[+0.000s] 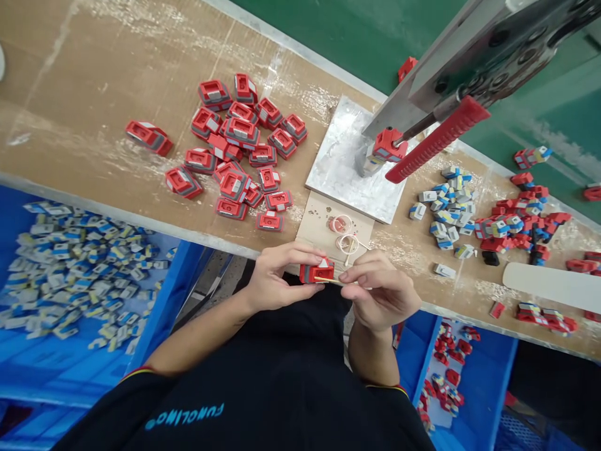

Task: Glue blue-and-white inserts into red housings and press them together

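Note:
Between the thumb and fingers of my left hand [282, 275] is a red and grey toy vehicle part [315, 270], its hollow side facing up. My right hand [382, 288] pinches a thin wooden stick [326, 280], whose tip reaches into the hollow of the part. Just beyond my hands, a small cup of reddish liquid [340, 224] sits on a cardboard piece [317, 219]. Beside it lies a white ring-shaped lid [347, 244] with a cotton swab [348, 258] near it.
Many similar red parts [241, 131] are heaped left of the metal plate [347, 156] of a red-handled press [436, 138]. White-blue pieces [451, 203] and red ones [521, 213] lie to the right. Blue bins [159, 313] of parts stand below the table edge.

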A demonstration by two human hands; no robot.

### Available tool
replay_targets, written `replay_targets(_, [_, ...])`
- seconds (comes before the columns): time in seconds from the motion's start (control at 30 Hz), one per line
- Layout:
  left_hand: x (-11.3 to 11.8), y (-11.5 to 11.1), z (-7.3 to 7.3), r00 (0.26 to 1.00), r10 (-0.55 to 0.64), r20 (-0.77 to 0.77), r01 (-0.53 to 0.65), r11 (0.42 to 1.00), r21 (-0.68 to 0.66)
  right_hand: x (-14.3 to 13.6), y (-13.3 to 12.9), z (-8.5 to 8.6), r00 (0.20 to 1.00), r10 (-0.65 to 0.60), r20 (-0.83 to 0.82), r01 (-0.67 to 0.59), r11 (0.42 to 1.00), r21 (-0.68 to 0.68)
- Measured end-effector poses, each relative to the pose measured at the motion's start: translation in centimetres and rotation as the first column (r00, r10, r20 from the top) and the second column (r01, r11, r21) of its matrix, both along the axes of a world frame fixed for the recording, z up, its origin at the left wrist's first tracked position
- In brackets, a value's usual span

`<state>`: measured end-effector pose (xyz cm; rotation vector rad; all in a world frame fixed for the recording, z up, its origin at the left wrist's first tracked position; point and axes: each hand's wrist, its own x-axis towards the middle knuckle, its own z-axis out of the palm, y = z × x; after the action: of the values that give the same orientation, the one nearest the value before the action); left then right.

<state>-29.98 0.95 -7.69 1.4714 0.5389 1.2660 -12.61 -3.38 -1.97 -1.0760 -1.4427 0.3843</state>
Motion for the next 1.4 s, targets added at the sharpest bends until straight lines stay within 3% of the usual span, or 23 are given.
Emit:
replay_targets(0.3, [0.0, -0.2, 0.3, 1.000, -0.012, 0.002, 0.012, 1.000, 0.007, 0.1, 0.2, 0.0, 0.999, -0.038, 0.039, 0.036, 0.999, 0.040])
replay_targets(0.67, [-0.7, 0.2, 1.0, 0.994, 0.053, -0.093, -0.050, 0.998, 0.037, 0.9, -0.1, 1.3, 0.932, -0.143, 0.332, 0.104, 0.985, 0.135])
replay_targets(0.87, [-0.8, 0.3, 1.1, 0.988, 0.082, -0.134, -0.073, 0.995, 0.072, 0.9, 0.0, 1.5, 0.934, -0.121, 0.337, 0.090, 0.990, 0.105])
replay_targets(1.1, [-0.7, 0.2, 0.9, 0.989, 0.085, -0.119, -0.080, 0.996, 0.049, 0.7, -0.5, 1.1, 0.961, -0.054, 0.273, 0.033, 0.996, 0.082])
replay_targets(1.3, [-0.8, 0.5, 0.0, 0.996, 0.073, -0.055, -0.073, 0.997, -0.007, 3.5, 0.0, 0.1, 0.939, -0.264, 0.218, 0.245, 0.963, 0.112])
replay_targets(1.4, [-1.1, 0.7, -0.6, 0.993, 0.083, -0.088, -0.090, 0.993, -0.071, 5.3, 0.8, -1.3, 0.920, -0.196, 0.340, 0.209, 0.978, 0.000])
